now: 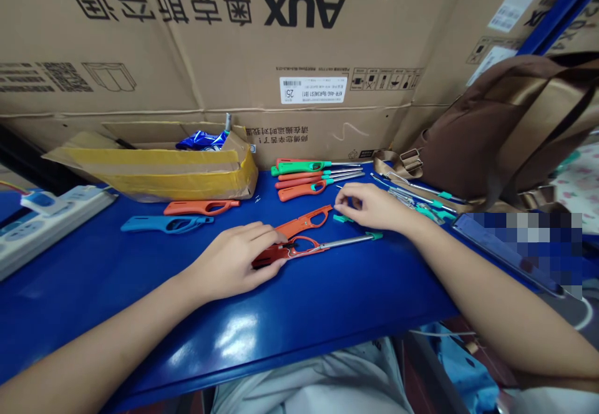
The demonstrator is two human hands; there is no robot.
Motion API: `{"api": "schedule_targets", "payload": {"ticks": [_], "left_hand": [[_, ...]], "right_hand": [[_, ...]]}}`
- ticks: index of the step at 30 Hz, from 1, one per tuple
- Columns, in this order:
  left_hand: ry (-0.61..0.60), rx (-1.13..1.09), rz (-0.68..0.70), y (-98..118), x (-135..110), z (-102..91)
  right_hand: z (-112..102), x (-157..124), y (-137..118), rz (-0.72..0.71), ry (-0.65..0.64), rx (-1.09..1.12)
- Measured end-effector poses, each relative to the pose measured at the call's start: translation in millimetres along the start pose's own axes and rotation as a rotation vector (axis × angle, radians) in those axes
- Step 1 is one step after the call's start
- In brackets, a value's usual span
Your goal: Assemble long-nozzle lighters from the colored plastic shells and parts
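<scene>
My left hand (238,258) grips the handle of an opened orange gas lighter (306,250) lying on the blue table. Dark inner parts show near the fingertips, and a metal tube runs right to a green tip (375,236). Just beyond it lies a loose orange shell half (304,221), close to the left fingers. My right hand (369,205) is pinched closed above a small green piece (343,218). A thin, pale sliver sticks out by its fingertips, too small to name.
Several red and green lighters (304,177) lie at the back. Blue (161,223) and orange (199,207) shells sit left, before a taped cardboard box (187,173). Metal tubes (412,195) lie right, near a phone (505,255) and brown bag (491,127). A power strip (60,217) is far left.
</scene>
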State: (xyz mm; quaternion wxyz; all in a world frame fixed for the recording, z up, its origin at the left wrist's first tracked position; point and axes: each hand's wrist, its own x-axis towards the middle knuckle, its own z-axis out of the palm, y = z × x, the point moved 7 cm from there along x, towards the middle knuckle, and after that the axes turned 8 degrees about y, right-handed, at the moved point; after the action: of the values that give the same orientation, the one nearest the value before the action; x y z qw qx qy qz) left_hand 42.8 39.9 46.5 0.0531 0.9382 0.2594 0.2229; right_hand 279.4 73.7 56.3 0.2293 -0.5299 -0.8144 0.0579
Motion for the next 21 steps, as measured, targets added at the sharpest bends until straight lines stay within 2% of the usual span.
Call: {"api": "schedule_targets", "payload": {"ticks": [2, 3, 6, 8, 11, 15, 21], "left_hand": [[0.009, -0.020, -0.011, -0.6, 0.2, 0.9], [0.022, -0.028, -0.016, -0.9, 0.6, 0.7], [0.072, -0.053, -0.014, -1.3, 2.2, -1.7], [0.071, -0.069, 0.009, -0.2, 2.5, -1.3], [-0.003, -0.068, 0.040, 0.8, 1.0, 5.0], [-0.099, -0.026, -0.003, -5.1, -1.3, 14.1], [-0.091, 0.008, -0.074, -14.5, 0.5, 15.5]], "right_hand": [[-9.3, -0.8, 5.2, -0.002, 0.023, 0.002], [-11.2, -2.1, 7.9, -0.002, -0.006, -0.010], [-6.7, -8.6, 14.8, 0.010, -0.186, -0.038], [-2.4, -12.1, 16.6, 0.021, -0.258, -0.040], [1.0, -13.4, 12.0, 0.004, -0.269, -0.028], [5.1, -14.6, 1.3, -0.033, -0.295, -0.006], [8.7, -11.8, -0.3, -0.076, -0.217, -0.043]]}}
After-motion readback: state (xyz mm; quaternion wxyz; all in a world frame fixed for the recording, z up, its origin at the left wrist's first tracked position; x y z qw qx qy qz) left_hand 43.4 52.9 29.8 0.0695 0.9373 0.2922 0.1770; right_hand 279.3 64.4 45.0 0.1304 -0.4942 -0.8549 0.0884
